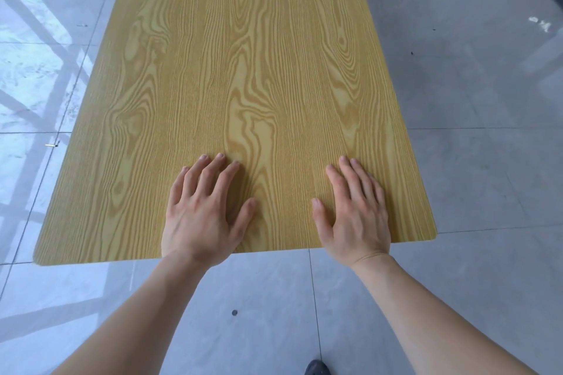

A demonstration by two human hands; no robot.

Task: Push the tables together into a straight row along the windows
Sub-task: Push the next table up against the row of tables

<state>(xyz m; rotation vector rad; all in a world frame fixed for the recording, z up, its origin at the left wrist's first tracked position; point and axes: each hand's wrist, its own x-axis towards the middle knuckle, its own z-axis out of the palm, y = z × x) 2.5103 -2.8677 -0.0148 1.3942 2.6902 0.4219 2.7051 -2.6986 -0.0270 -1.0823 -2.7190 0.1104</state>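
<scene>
left hand point(201, 216) and right hand point(355, 216) both flat, fingers spread, gripping nothing, palms down on near edge of desk point(243, 70), desk stretching away ahead of them

Grey floor tiles point(475, 179) with thin grout lines fill the surroundings, glossy at the left where pale window light reflects. A small brass-coloured piece point(52, 145) (too small to identify) lies at left. A dark shoe toe point(317, 368) shows at the bottom edge.

No legible text or labels anywhere.
</scene>
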